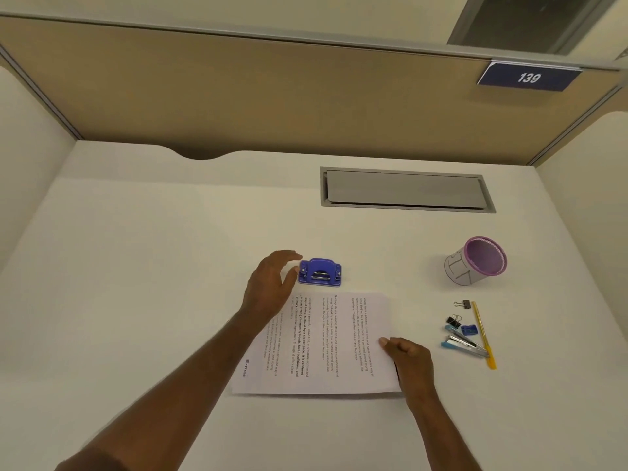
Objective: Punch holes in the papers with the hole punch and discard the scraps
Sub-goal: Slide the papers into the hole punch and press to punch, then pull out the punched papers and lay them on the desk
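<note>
You are at a white tabletop (153,266) inside a cubicle, with a tan partition behind it and a grey cable hatch (404,190) set into the surface. Take the papers (326,345) as your landmark: they lie flat in front of you, text sideways. The hole punch (320,271) sits just beyond their far edge, its slot seemingly toward the sheets, likely so an edge can slide straight in. Your left hand (270,283) reaches across the papers' left corner, fingers spread wide and relaxed, just beside the punch's left end; I cannot tell if it is touching. Your right hand (406,355) rests at the papers' right edge, thumb on top and fingers curled, apparently pinching the stack to steady it. Off to the right of the papers stands a tilted purple cup (475,261), probably for scraps, with clips, a stapler (464,345) and a yellow pen (482,333) nearer you.
</note>
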A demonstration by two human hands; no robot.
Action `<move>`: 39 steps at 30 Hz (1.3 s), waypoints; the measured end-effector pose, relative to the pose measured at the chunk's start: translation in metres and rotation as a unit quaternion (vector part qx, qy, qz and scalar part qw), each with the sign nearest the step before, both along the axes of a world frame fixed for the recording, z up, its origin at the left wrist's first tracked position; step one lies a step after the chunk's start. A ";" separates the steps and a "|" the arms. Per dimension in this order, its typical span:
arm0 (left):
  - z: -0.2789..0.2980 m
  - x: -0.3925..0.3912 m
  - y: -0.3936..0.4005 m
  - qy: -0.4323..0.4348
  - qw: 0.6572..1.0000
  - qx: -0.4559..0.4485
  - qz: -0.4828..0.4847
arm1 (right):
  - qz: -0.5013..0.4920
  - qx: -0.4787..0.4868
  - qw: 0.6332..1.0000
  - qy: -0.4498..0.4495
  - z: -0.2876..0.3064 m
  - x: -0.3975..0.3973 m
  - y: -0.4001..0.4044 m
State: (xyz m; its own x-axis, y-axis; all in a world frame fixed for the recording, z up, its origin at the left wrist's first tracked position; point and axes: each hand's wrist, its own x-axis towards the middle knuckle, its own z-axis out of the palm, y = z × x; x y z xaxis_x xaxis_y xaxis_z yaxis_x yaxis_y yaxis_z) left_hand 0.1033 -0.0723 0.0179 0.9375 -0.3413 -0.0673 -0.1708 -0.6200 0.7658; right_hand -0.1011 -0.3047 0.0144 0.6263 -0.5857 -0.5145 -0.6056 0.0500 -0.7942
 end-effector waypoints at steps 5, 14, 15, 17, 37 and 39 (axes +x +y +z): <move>0.025 0.022 0.008 0.060 0.996 -0.046 -0.044 | 0.026 -0.014 0.999 -0.023 0.018 0.001 -0.010; 0.072 0.030 0.000 0.144 0.951 -0.028 -0.272 | 0.218 -0.201 0.948 -0.118 0.118 0.051 -0.039; 0.076 0.028 0.000 0.156 0.946 -0.041 -0.283 | 0.241 -0.225 0.936 -0.124 0.131 0.059 -0.040; 0.082 0.022 0.000 0.188 0.938 -0.074 -0.282 | 0.282 -0.254 0.916 -0.133 0.157 0.073 -0.039; 0.104 -0.044 0.034 0.091 0.929 -0.357 0.029 | 0.050 -0.112 0.936 -0.331 0.146 0.051 0.063; 0.103 -0.048 0.036 0.079 0.929 -0.359 0.036 | 0.047 -0.123 0.934 -0.333 0.146 0.051 0.067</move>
State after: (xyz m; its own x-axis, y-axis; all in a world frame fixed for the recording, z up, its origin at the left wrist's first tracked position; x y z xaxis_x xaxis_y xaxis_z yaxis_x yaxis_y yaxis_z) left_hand 0.0549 -0.0366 0.1212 0.9574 -0.2883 0.0145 0.0015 0.0551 0.9985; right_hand -0.0499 -0.2380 0.1608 0.8134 -0.5619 0.1505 0.0344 -0.2118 -0.9767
